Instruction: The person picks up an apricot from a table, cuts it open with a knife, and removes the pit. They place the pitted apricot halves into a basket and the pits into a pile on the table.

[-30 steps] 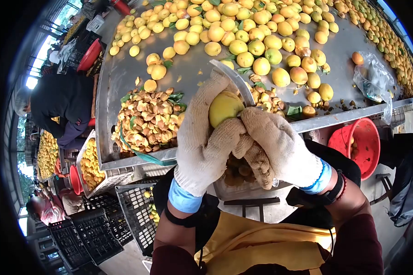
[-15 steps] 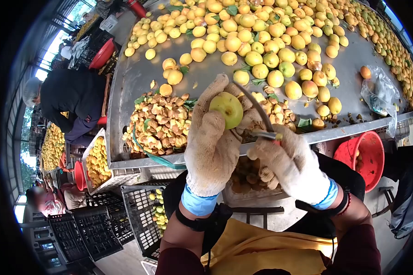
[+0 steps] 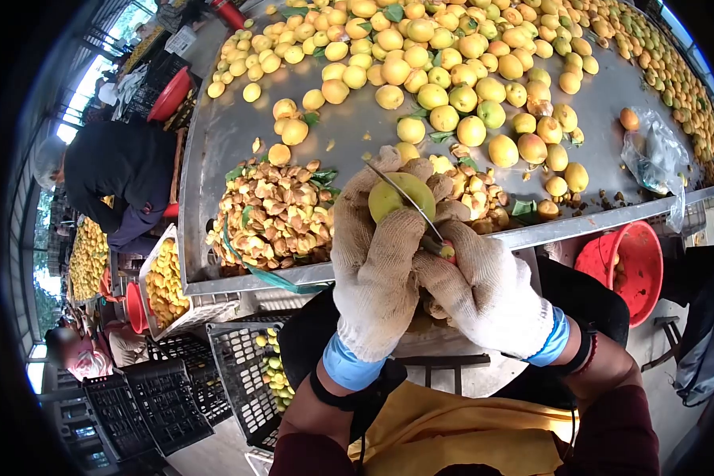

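My left hand (image 3: 373, 278), in a beige knitted glove, is closed around a yellow-green apricot (image 3: 384, 204). The gloved right hand (image 3: 492, 293) grips a knife (image 3: 405, 197) by its handle, close against the left hand. Its thin blade lies slantwise across the top of the apricot. Past the hands is a metal table (image 3: 349, 131) with whole yellow apricots (image 3: 444, 95) spread over it. A heap of brown-and-yellow fruit pieces (image 3: 274, 214) lies left of my hands, and a smaller heap of pieces (image 3: 480, 194) lies just beyond them.
A clear plastic bag (image 3: 654, 155) rests at the table's right. Below the edge on that side is a red tub (image 3: 627, 270). Black crates (image 3: 242, 373) and a white crate of yellow fruit (image 3: 166, 282) stand at left. A person in dark clothes (image 3: 123, 170) bends over nearby.
My right hand has moved left and up against the left hand. The knife blade, beside the apricot before, now lies across it.
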`<move>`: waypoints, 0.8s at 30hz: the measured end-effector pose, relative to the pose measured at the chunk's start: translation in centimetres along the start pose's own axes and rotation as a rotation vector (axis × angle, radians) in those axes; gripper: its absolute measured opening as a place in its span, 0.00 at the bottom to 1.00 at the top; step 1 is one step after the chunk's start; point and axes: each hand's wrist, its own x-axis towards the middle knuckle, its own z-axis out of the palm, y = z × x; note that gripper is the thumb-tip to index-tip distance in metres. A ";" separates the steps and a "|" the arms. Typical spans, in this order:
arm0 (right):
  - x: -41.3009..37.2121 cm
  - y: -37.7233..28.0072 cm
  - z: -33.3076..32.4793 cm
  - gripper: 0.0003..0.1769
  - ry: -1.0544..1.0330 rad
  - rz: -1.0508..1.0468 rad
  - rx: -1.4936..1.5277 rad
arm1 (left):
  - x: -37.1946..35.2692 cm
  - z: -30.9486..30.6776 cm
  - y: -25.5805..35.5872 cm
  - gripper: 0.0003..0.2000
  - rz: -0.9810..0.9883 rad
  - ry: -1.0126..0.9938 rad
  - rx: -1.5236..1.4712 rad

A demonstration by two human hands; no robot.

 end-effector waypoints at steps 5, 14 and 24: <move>0.9 -0.6 -1.5 0.19 -0.046 -0.020 -0.118 | 0.6 -0.5 0.4 0.27 0.010 0.017 0.123; 0.7 1.1 -0.3 0.23 0.048 -0.121 -0.289 | 0.5 -0.6 0.9 0.25 -0.108 0.038 0.059; 1.3 0.6 -1.9 0.18 -0.131 0.072 0.052 | 0.6 0.0 0.0 0.25 0.026 0.115 0.341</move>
